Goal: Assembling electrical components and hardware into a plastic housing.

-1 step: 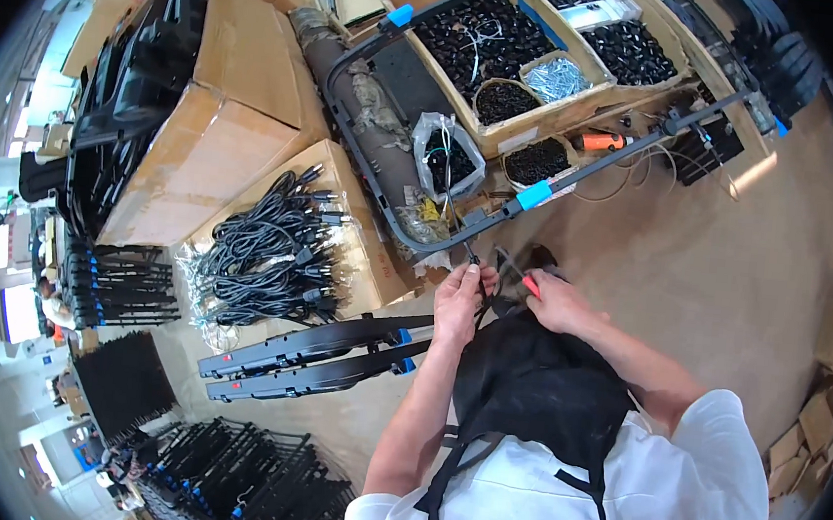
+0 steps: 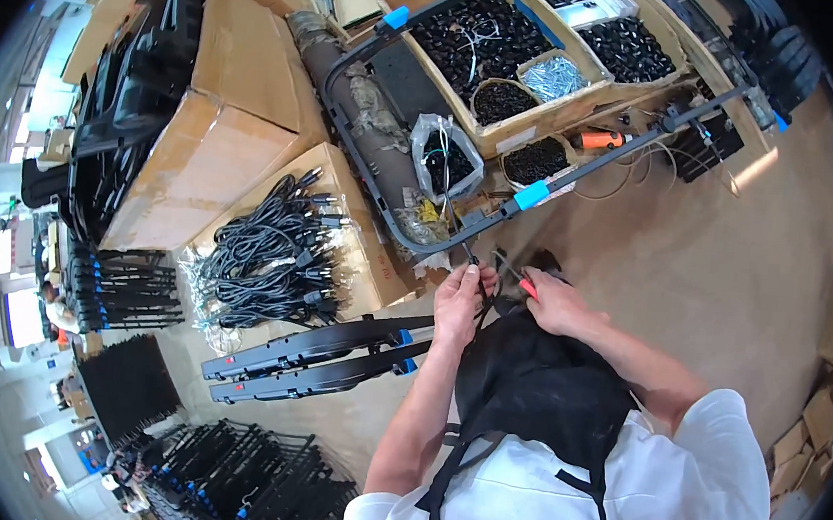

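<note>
My left hand [image 2: 460,298] pinches a thin black cable [image 2: 480,315] just below the rounded corner of a dark tubular frame [image 2: 395,221]. The cable hangs down from my fingers in front of a black apron [image 2: 545,380]. Beside it, my right hand [image 2: 559,302] is closed round a red-handled tool [image 2: 529,288], which looks like pliers. Its grey metal end points up and left toward the cable, a short way from my left fingers. Whether the tool touches the cable I cannot tell. Blue tape [image 2: 532,195] wraps the frame's near bar.
Bundled black cables [image 2: 274,243] lie on a cardboard box [image 2: 363,245] at the left. A taller carton [image 2: 217,158] holds black plastic parts. Beyond the frame are a wooden tray [image 2: 548,116] of small black parts and screws, a plastic-lined tub [image 2: 448,159] and an orange tool [image 2: 601,139].
The end of the red-handled tool has shifted slightly toward my left hand. My left hand stays in place, still gripping the cable.
</note>
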### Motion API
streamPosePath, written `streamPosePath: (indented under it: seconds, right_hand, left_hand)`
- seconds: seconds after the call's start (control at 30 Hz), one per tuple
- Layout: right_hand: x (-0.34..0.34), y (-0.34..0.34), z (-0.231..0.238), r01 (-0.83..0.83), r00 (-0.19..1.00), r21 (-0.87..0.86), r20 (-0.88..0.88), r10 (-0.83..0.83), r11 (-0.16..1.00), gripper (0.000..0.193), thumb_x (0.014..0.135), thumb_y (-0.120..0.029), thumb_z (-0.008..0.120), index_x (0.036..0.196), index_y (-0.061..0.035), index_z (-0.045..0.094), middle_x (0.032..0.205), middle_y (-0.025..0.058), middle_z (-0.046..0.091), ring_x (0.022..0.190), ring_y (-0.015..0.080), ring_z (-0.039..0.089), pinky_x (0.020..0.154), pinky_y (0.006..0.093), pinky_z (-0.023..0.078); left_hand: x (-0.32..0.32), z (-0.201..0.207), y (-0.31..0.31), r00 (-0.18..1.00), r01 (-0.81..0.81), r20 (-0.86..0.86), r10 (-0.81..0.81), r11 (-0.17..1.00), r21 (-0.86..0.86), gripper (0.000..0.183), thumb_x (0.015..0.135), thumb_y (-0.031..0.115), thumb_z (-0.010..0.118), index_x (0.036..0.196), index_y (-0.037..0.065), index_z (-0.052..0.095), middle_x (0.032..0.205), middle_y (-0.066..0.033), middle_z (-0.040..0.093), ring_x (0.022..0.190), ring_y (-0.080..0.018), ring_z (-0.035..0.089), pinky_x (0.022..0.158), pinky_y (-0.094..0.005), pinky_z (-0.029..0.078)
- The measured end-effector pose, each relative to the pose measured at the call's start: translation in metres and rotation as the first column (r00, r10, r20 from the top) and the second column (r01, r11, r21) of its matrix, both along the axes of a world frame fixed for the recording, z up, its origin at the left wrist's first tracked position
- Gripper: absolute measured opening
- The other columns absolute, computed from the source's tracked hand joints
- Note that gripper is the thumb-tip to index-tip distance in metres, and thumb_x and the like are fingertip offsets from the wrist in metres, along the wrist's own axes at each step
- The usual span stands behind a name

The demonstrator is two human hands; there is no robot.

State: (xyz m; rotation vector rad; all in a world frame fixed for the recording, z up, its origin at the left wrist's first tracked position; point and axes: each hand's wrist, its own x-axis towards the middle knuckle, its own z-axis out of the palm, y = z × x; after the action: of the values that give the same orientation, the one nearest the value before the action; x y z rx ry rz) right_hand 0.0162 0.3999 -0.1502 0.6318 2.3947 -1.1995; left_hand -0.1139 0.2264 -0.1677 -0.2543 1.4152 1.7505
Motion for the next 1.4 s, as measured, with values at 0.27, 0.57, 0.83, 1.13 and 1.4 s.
streamPosePath:
  seconds: [0.27, 0.57, 0.83, 1.13, 1.4]
  right_hand:
    - [-0.020, 0.009, 0.031, -0.130, 0.989, -0.071, 0.055, 0.134, 0.989, 0.083, 0.091, -0.002, 0.056, 0.165, -0.0025, 0.020, 0.143, 0.0311, 0.050, 0.134, 0.0455, 0.052, 0.112, 0.0517, 0.045]
    - [-0.026, 0.024, 0.047, -0.354, 0.934, -0.012, 0.038, 0.354, 0.935, 0.100, 0.084, -0.011, 0.065, 0.169, -0.0074, 0.012, 0.139, 0.0312, 0.050, 0.131, 0.0466, 0.052, 0.109, 0.0531, 0.046]
    - [-0.014, 0.007, 0.043, -0.211, 0.966, 0.037, -0.146, 0.214, 0.977, 0.101, 0.079, -0.012, 0.073, 0.167, -0.0132, 0.023, 0.121, 0.0317, 0.056, 0.110, 0.0480, 0.064, 0.094, 0.0548, 0.054]
    - [-0.019, -0.048, 0.062, 0.032, 0.967, 0.359, -0.249, 0.062, 0.933, 0.081, 0.087, -0.009, 0.068, 0.162, -0.0239, 0.040, 0.110, 0.0242, 0.057, 0.088, 0.0418, 0.069, 0.075, 0.0495, 0.060]
    - [-0.025, -0.089, 0.043, 0.138, 0.975, 0.506, -0.223, -0.025, 0.852, 0.089, 0.082, -0.008, 0.071, 0.163, -0.0252, 0.039, 0.109, 0.0200, 0.054, 0.089, 0.0357, 0.067, 0.071, 0.0445, 0.062]
  left_hand:
    - [0.006, 0.007, 0.014, 0.997, -0.019, -0.080, 0.009, 0.992, -0.122, 0.030, 0.112, 0.025, 0.056, 0.117, -0.002, 0.068, 0.104, -0.0079, 0.073, 0.095, -0.0174, 0.069, 0.090, -0.0334, 0.058]
    - [0.013, -0.013, 0.018, 0.968, -0.101, -0.247, 0.052, 0.976, -0.191, 0.028, 0.113, 0.023, 0.054, 0.118, 0.000, 0.068, 0.103, -0.0068, 0.073, 0.091, -0.0145, 0.068, 0.087, -0.0332, 0.058]
    - [-0.010, -0.002, 0.005, 0.931, 0.118, -0.294, -0.218, 0.939, -0.324, 0.027, 0.113, 0.014, 0.047, 0.125, -0.003, 0.065, 0.109, -0.0091, 0.073, 0.095, -0.0176, 0.072, 0.086, -0.0344, 0.059]
    - [-0.128, 0.062, 0.038, 0.060, -0.129, -0.260, -0.964, 0.250, -0.959, 0.048, 0.104, 0.046, 0.050, 0.108, 0.006, 0.076, 0.107, -0.0254, 0.074, 0.105, -0.0455, 0.070, 0.098, -0.0550, 0.049]
    - [-0.127, 0.027, 0.048, 0.073, 0.034, -0.355, -0.932, 0.358, -0.933, 0.049, 0.104, 0.044, 0.049, 0.102, 0.003, 0.076, 0.107, -0.0276, 0.075, 0.105, -0.0472, 0.071, 0.096, -0.0560, 0.053]
